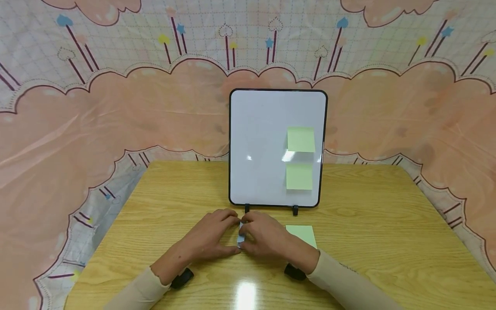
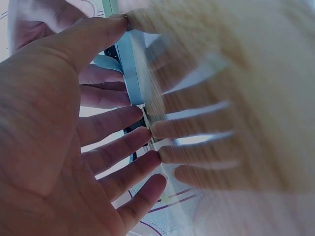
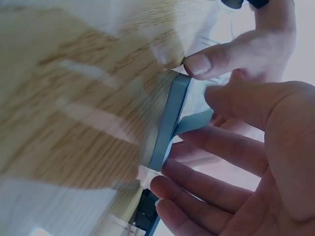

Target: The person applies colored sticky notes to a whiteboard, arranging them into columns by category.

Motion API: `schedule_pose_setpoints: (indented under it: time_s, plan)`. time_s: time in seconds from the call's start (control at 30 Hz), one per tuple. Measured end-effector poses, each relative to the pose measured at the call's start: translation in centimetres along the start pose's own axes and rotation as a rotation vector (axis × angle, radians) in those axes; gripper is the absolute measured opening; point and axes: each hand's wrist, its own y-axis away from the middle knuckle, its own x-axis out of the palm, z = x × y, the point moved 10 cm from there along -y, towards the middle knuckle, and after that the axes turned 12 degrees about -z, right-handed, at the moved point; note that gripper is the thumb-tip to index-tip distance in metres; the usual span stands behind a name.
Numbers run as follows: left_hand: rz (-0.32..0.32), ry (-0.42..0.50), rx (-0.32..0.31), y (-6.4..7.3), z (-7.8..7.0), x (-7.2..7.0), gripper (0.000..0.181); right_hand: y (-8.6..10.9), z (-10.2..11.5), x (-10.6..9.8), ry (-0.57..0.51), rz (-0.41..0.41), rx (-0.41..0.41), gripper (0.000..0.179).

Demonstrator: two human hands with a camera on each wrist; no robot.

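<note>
A small pale-blue sticky note pad lies on the table between both hands. My left hand holds it endwise, the thumb at its near end and the forefinger at its far end. The other left fingertips rest on the tabletop. Right beside it, my right hand curls over the pad's other side. One blue sheet bends up off the pad, pinched between the right thumb and forefinger. In the head view the fingers hide much of the pad.
A whiteboard stands behind the hands on black feet. Two green sticky notes, an upper and a lower, are on its right side. A green note lies on the wooden table, partly behind the right forearm.
</note>
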Motion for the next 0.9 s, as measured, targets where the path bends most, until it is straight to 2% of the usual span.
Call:
schedule_pose_setpoints:
  time_s: [0.23, 0.47, 0.7, 0.9]
  plan:
    - [0.015, -0.003, -0.004, -0.2, 0.2, 0.0, 0.069, -0.3, 0.5, -0.6, 0.024, -0.056, -0.055, 0.013]
    - [0.021, -0.014, -0.011, -0.1, 0.3, 0.0, 0.07, -0.7, -0.1, -0.4, 0.036, -0.074, -0.021, 0.013]
    - [0.016, -0.018, -0.005, 0.0, 0.3, -0.1, 0.071, -1.2, -0.4, -0.4, 0.07, -0.114, -0.023, 0.009]
    - [0.011, -0.019, -0.004, 0.1, 0.3, 0.0, 0.071, -1.1, -0.5, -0.1, 0.098, -0.102, -0.006, 0.011]
